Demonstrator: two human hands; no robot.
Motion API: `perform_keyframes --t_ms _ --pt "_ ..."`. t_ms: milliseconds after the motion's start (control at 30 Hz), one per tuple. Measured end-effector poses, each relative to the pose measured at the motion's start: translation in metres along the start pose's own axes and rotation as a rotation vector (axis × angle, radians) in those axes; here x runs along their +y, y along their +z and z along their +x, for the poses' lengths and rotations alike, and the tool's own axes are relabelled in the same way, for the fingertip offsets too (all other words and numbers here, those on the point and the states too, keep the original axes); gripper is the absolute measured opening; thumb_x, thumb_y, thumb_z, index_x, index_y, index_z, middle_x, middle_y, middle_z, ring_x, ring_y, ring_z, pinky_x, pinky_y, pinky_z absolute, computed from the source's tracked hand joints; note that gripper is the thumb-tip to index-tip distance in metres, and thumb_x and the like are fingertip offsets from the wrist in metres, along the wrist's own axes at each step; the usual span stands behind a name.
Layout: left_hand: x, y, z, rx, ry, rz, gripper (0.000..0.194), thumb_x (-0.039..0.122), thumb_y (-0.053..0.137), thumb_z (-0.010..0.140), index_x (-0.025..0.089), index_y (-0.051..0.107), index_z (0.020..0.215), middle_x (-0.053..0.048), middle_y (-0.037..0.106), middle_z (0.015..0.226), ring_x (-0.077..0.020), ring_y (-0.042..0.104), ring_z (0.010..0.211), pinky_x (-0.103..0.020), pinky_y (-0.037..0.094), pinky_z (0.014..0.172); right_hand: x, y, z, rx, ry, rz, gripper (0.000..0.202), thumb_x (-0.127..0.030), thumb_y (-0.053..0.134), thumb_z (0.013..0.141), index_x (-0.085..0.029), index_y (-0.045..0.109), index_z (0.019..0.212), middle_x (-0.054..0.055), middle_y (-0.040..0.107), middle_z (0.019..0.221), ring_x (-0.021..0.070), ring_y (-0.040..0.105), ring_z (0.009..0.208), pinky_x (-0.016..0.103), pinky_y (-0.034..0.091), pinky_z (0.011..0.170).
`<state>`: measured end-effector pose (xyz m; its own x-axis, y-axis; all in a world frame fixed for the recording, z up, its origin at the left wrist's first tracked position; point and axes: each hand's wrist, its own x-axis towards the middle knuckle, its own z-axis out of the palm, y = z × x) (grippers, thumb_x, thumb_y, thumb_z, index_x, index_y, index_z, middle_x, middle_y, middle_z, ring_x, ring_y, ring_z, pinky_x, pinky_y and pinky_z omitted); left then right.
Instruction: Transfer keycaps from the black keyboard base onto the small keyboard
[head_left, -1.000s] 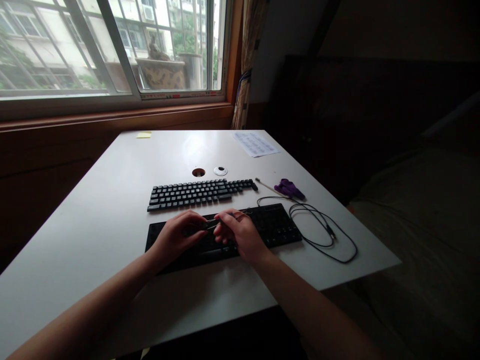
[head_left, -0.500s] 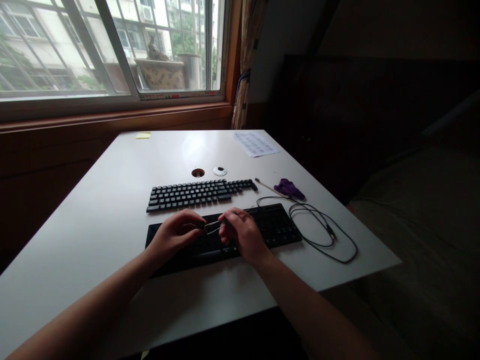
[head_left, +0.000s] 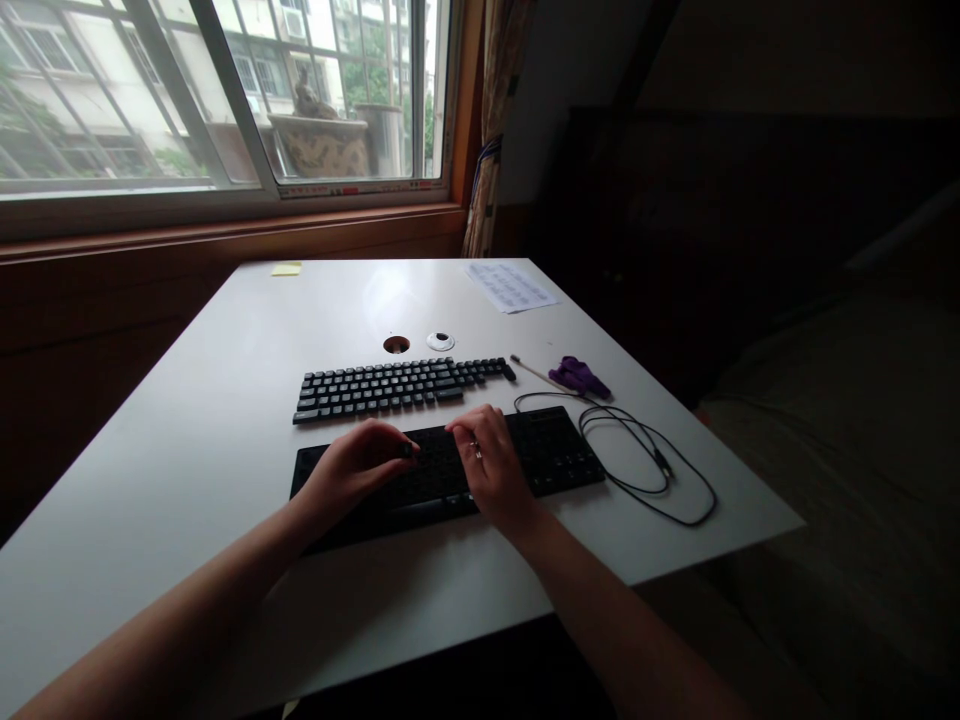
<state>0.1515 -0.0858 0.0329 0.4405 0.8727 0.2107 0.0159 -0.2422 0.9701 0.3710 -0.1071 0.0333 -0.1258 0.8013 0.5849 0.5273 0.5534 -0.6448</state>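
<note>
My left hand [head_left: 356, 465] pinches a small black keycap [head_left: 406, 450] between thumb and fingertips, above the left half of the black keyboard [head_left: 555, 455]. Beside it, my right hand [head_left: 491, 465] is closed on a keycap puller [head_left: 475, 450]; only a bit of its silvery metal shows between the fingers. The keyboard's main area looks dark and bare, partly hidden under both hands. Just behind it, many loose black keycaps [head_left: 375, 390] stand in rows on the white table [head_left: 187, 440].
Right of the keyboard lies a looped black cable [head_left: 637, 490]. A thin brush [head_left: 536, 372] and a purple cloth [head_left: 577, 377] are behind the cable. Farther back are a round cable hole [head_left: 396, 345], its cover [head_left: 440, 341], papers [head_left: 511, 288] and a yellow note [head_left: 286, 269].
My right hand has turned and drawn slightly right, taking the puller's metal prongs away from the keycap. My left hand still holds the keycap in nearly the same place.
</note>
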Motion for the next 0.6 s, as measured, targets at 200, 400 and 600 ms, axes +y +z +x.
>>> perform_keyframes --t_ms 200,400,600 --pt "-0.008 0.001 -0.002 -0.008 0.004 -0.029 0.027 0.024 0.075 0.079 0.015 0.056 0.096 -0.007 0.072 0.097 -0.0193 0.071 0.092 -0.036 0.059 0.086 0.0 0.001 -0.001 -0.092 -0.01 0.082 0.016 -0.027 0.049 0.097 -0.024 0.064 0.102 0.004 0.055 0.09 0.0183 0.056 0.086 0.033 0.048 0.079" --pt "-0.013 0.0 0.0 0.009 -0.073 0.081 0.031 0.03 0.079 0.073 0.016 0.057 0.09 -0.004 0.072 0.089 -0.0189 0.072 0.082 -0.033 0.06 0.076 0.006 0.006 -0.003 -0.162 -0.042 0.133 0.019 -0.033 0.066 0.089 -0.025 0.07 0.105 0.002 0.056 0.085 0.0151 0.057 0.08 0.028 0.049 0.074" --pt "-0.016 0.0 -0.002 0.0 -0.081 0.267 0.029 0.035 0.076 0.076 0.017 0.059 0.091 -0.001 0.07 0.082 -0.0163 0.069 0.073 -0.03 0.058 0.069 0.007 0.008 -0.002 -0.205 -0.058 0.155 0.019 -0.031 0.069 0.086 -0.025 0.071 0.104 0.001 0.056 0.084 0.0145 0.057 0.079 0.028 0.05 0.075"
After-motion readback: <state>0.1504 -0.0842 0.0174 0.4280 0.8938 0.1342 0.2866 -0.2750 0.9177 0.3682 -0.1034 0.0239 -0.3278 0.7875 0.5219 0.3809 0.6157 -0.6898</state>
